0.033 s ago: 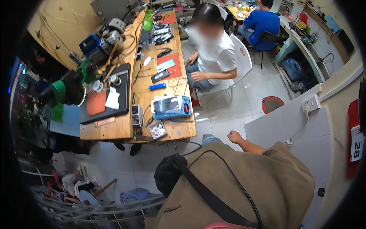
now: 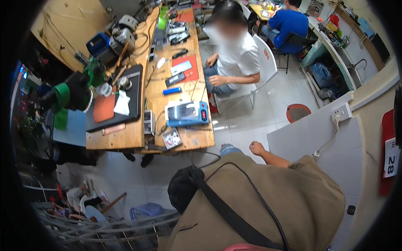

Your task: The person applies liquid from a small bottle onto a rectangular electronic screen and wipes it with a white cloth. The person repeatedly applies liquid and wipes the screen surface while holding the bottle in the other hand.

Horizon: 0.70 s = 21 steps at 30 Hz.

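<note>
My right hand (image 2: 256,147) hangs beside my body over the floor, its fingers curled in; nothing sticks out of it. It touches none of the things on the bench. My left hand is out of view. The wooden workbench (image 2: 200,143) ends ahead of me. Near its corner, a phone (image 2: 182,111) lies dark side up on a blue heating-plate device (image 2: 203,116) with a lit red display. A small open box (image 2: 171,139) of mixed bits sits in front of it. Farther back are a blue cylinder (image 2: 172,90) and a light-blue phone (image 2: 181,67) on a red mat (image 2: 190,77).
A co-worker in a white shirt (image 2: 245,58) sits on a white chair (image 2: 268,65) to the bench's right. Behind, another person in blue (image 2: 289,25) sits. A green-and-black microscope (image 2: 75,94) overhangs the left side. A low grey partition (image 2: 301,134) and plugged cord (image 2: 328,140) stand at my right.
The view has shifted very slightly, so the bench and its things appear a little higher in the picture. My right hand keeps its curled pose.
</note>
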Available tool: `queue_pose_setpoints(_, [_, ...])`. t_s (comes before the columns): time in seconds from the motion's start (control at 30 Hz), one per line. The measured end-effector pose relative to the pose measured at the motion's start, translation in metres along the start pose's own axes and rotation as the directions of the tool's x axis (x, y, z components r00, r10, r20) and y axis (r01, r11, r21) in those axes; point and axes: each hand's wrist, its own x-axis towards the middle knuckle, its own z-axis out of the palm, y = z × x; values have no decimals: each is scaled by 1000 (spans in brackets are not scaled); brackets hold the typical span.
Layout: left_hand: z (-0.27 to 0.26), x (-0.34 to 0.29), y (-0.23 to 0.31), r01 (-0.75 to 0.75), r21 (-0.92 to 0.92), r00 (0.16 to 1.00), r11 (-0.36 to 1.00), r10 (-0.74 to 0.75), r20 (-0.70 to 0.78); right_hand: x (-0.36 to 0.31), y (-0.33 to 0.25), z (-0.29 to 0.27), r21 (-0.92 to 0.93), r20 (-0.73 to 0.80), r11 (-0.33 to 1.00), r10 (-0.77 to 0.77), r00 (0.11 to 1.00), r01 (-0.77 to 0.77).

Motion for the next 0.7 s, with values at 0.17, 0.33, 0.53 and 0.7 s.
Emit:
queue_pose_setpoints(0.17, [-11, 4, -34, 19, -49, 999, 999, -21, -49, -15, 3, -10, 53, -42, 999, -1, 999, 4])
queue_pose_setpoints(0.33, [-1, 30, -59, -37, -145, 995, 989, 24, -93, 8, 1, -26, 114, -14, 989, 94, 995, -92])
queue_pose_setpoints(0.53, [75, 22, 6, -210, -93, 975, 973, 216, 57, 89, -16, -73, 159, -131, 986, -29, 991, 50])
queue_pose_setpoints(0.7, [115, -11, 107, -154, -111, 988, 982, 153, -15, 155, -132, -116, 235, -18, 914, -335, 942, 330])
